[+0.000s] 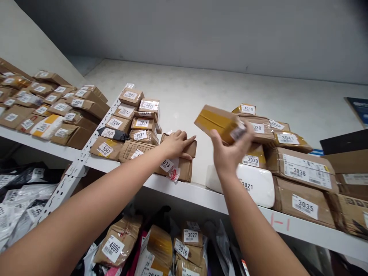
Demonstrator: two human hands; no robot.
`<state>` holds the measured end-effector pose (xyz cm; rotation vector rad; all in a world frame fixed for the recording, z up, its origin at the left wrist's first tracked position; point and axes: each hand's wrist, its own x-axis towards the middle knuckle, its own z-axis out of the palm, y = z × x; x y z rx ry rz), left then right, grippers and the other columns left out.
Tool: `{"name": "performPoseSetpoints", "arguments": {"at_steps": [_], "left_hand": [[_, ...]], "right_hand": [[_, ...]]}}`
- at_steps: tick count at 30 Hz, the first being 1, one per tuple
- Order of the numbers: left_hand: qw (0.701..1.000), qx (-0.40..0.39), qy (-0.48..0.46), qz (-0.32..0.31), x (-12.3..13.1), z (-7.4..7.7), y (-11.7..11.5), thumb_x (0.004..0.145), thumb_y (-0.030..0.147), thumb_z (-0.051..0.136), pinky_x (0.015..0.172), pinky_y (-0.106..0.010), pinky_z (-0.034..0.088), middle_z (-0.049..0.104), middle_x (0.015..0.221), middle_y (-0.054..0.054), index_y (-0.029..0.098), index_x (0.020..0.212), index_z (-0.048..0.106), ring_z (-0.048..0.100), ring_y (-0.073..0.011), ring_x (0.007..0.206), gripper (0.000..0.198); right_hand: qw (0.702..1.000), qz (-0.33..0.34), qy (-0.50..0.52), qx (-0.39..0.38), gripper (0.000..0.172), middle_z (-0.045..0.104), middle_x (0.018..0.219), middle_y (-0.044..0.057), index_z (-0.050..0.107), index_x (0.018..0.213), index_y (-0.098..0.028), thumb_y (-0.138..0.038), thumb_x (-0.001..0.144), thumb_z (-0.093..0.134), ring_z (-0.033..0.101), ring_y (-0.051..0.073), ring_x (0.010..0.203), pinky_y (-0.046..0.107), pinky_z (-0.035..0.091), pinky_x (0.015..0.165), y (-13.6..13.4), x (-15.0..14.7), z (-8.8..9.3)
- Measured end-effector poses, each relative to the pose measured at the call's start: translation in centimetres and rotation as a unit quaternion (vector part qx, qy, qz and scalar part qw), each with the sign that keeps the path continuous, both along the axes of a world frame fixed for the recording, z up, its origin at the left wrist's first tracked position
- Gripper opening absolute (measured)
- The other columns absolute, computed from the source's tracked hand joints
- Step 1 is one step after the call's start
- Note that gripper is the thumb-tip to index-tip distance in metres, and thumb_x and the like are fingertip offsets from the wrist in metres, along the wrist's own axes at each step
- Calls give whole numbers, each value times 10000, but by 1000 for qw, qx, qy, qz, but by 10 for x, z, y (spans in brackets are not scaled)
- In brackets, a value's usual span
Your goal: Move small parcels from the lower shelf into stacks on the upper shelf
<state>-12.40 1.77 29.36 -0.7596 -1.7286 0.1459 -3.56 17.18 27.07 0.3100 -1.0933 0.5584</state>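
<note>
Both bare forearms fill the foreground, reaching up over the white shelf point(184, 189).

Far left, beyond a slanted perforated upright point(86, 153), lie many labelled brown parcels, too crowded to count. Right of the upright sits a second stack of about ten, numbered 5043 point(105, 148), 5004, 2015, 1032 and so on.

Next comes the left hand point(176, 143), fingers spread flat, palm down on a brown cardboard parcel point(184, 165) lying at the shelf's front edge; its label, half covered, ends in 013.

Right of that, the right hand point(230, 151) is closed around one end of a small carton point(220, 122), raised clear above the shelf and tilted. That carton is brown, wrapped in glossy yellowish tape, with a white barcode label under the thumb.

Below the hand lies one white padded mailer point(255, 186) marked 3021. Further right, about seven brown parcels show, including 3030, 3036 point(301, 168) and 3035.

Underneath the shelf, parcels 4006 point(115, 245) and 3027 lie among bags.
</note>
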Motion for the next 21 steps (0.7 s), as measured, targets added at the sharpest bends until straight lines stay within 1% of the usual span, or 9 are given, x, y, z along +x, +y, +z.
{"name": "performPoseSetpoints", "arguments": {"at_steps": [3,5,7,11,15,17,18,19,21], "left_hand": [[999,36,20,1,1,-17,-2,865,681,560,1118,-471,314,473,1367,-230,81,1530,284,408,-360,1275,937],[997,73,38,-4,2,-37,-10,889,655,536,1171,-509,235,422,1406,-263,16,1494,326,354,-381,1330,905],[991,103,76,-39,3,-64,-28,917,567,536,1190,-527,198,443,1380,-237,50,1449,416,364,-370,1329,751],[976,126,145,-106,2,-131,-77,928,355,506,1066,-522,369,535,1180,-168,154,1251,608,508,-333,1129,394],[981,150,99,-73,-3,-221,-115,899,273,525,901,-478,475,524,1054,-154,141,1145,628,536,-322,1002,298],[984,175,9,-44,-7,-273,-121,869,328,575,893,-488,497,490,1114,-170,133,1171,605,523,-345,1041,361],[980,193,-40,-28,-10,-297,-121,843,366,613,908,-500,503,467,1158,-183,120,1223,574,518,-359,1065,455],[975,205,-86,-11,-14,-319,-119,822,386,638,925,-512,503,444,1204,-192,122,1279,539,511,-372,1090,537],[959,238,-155,24,-22,-349,-110,807,404,670,982,-532,479,375,1294,-213,140,1351,491,478,-408,1178,631]], "right_hand": [[989,-29,-136,-48,807,502,1258,146,365,1422,-241,-475,738,724,570,310,1110,463,480,945,-30,-23,37],[972,-74,-221,-37,813,511,1227,154,376,1443,-254,-501,754,731,601,314,1043,456,492,903,-47,-35,46],[950,-122,-287,-5,794,511,1239,181,409,1439,-242,-547,775,719,602,346,1071,476,486,905,-59,-44,47],[923,-168,-343,47,836,503,1268,217,442,1424,-202,-650,771,709,568,399,1153,513,458,933,-73,-54,46],[914,-202,-346,58,934,455,1323,221,302,1516,-179,-616,796,706,501,409,1212,575,399,988,-76,-53,44],[932,-215,-276,90,864,445,1340,209,331,1501,-161,-565,821,680,422,413,1271,609,376,1012,-75,-42,23],[945,-208,-225,119,775,459,1328,195,384,1466,-155,-536,843,644,407,398,1273,604,390,1009,-73,-34,4],[953,-185,-176,160,674,488,1298,173,431,1427,-168,-504,867,594,426,369,1243,583,429,986,-71,-27,-22],[952,-109,-143,249,457,576,1080,119,536,1293,-181,-429,917,462,539,283,1017,480,532,845,-65,-18,-91]]}}
